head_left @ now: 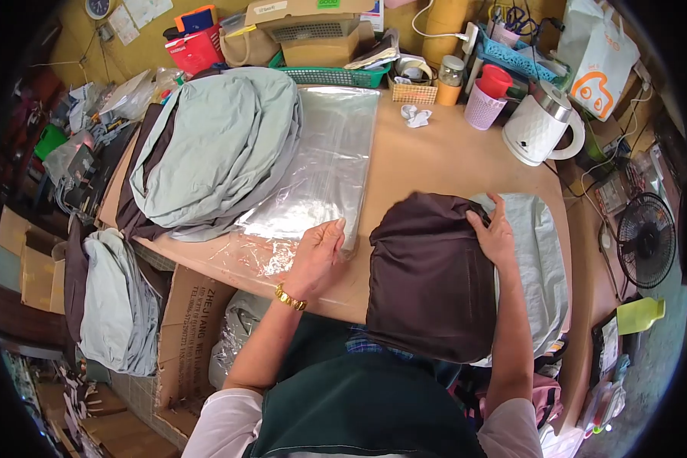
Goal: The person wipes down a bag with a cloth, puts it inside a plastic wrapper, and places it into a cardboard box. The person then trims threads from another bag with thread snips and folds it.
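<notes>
My left hand (322,248), with a gold watch at its wrist, is closed at the lower right corner of a stack of clear plastic bags (324,153); its fingertips pinch, but what is between them is too small to make out. My right hand (494,230) holds the upper right edge of a dark brown fabric bundle (431,282), thumb on top. Pale grey-green fabric (538,267) lies beside and partly under the brown bundle. At the table's left, a pile of pale green fabric pieces (217,145) rests partly on the plastic.
A white kettle (538,126), a pink cup (484,107), a jar (449,80) and a green basket (336,76) stand along the back. Crumpled white paper (415,116) lies nearby. A fan (646,239) is at right; a cardboard box (191,336) is below the table's left edge.
</notes>
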`<control>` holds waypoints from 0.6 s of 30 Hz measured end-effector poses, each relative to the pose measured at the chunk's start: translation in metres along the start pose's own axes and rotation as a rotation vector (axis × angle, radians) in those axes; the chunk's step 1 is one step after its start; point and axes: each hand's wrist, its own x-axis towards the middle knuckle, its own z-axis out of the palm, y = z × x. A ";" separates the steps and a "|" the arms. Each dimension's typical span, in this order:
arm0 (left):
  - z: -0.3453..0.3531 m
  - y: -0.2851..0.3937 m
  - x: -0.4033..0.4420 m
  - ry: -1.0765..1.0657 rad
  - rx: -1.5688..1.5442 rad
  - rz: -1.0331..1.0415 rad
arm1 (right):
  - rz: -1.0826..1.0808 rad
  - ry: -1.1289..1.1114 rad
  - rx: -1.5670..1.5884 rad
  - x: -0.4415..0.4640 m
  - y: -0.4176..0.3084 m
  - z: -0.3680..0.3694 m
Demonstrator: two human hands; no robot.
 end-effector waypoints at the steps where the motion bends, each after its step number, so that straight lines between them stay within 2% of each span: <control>1: 0.003 0.003 0.000 0.019 -0.056 -0.022 | 0.024 -0.029 0.092 0.001 -0.010 -0.006; 2: 0.004 0.007 0.001 0.039 -0.112 -0.043 | 0.018 -0.033 0.094 0.000 -0.024 -0.012; 4: 0.006 0.011 0.000 0.048 -0.117 -0.016 | -0.209 -0.033 0.002 -0.010 -0.062 -0.022; 6: 0.006 0.014 -0.001 0.056 -0.122 0.012 | -0.255 -0.077 0.014 -0.022 -0.108 -0.025; 8: 0.005 0.017 -0.002 0.044 -0.138 0.023 | -0.483 -0.076 0.027 -0.029 -0.128 -0.015; 11: 0.005 0.021 -0.005 0.036 -0.083 0.080 | -0.485 -0.193 0.063 -0.037 -0.164 -0.009; 18: 0.008 0.030 -0.009 0.045 -0.108 0.068 | -0.533 -0.310 0.000 -0.041 -0.184 0.003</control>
